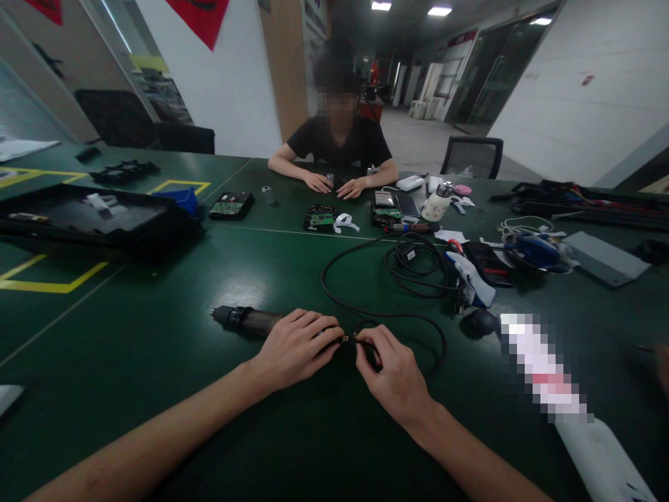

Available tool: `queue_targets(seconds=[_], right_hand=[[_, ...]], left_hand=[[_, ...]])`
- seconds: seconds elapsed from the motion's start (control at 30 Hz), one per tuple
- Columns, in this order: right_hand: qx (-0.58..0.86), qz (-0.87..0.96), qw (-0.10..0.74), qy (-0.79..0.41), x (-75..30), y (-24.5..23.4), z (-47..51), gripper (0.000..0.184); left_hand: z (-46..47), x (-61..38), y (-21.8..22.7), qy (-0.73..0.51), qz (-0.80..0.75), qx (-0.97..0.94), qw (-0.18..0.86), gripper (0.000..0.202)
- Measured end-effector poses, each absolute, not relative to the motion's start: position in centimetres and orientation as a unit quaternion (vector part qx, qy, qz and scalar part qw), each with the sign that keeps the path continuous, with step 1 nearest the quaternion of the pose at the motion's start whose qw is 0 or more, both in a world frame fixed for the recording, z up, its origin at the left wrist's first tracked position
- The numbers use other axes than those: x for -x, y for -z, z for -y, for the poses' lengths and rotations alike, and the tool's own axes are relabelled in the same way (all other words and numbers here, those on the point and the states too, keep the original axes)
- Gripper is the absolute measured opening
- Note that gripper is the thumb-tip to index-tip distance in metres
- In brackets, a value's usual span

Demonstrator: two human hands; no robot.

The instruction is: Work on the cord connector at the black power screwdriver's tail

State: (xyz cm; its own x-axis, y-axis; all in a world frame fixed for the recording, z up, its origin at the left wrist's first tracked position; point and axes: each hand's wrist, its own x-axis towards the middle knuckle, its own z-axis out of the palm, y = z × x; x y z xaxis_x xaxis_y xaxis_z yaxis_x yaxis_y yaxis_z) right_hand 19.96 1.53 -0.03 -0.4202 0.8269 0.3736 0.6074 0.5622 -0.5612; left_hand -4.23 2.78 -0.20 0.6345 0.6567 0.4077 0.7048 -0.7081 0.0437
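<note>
My left hand (297, 348) is wrapped round the rear half of an electric screwdriver (243, 318), a dark cylinder lying on the green table with its tip toward the left. A small brass-coloured end (345, 339) shows past my left fingertips. Just to the right, my right hand (394, 376) pinches the plug (357, 337) of a black cable, mostly hidden by the fingers. A narrow gap separates plug and screwdriver end. From there the black cable (324, 279) loops away over the table to a coil further back.
Across the table sits a person (339, 146), hands by a small metal cylinder. Opened devices with green circuit boards (321, 218) lie before them. A large black tray (67, 216) stands left. On the right are a cup of tools (436, 204), gloves and a blurred white object (601, 453).
</note>
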Motion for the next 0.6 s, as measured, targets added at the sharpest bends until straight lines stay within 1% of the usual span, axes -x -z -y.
queue_targets(seconds=[0.27, 0.43, 0.6], right_hand=[[0.427, 0.827, 0.320, -0.173, -19.98, 0.08, -1.59, 0.012], [0.428, 0.824, 0.315, -0.194, -19.99, 0.16, -1.60, 0.014], [0.435, 0.823, 0.309, -0.197, -19.98, 0.14, -1.56, 0.010]], left_hand=[[-2.77, 4.24, 0.19, 0.209, 0.375, 0.901, 0.061, 0.028], [-2.80, 4.25, 0.38, 0.209, 0.377, 0.900, 0.065, 0.023], [-2.77, 4.30, 0.35, 0.211, 0.375, 0.901, 0.046, 0.026]])
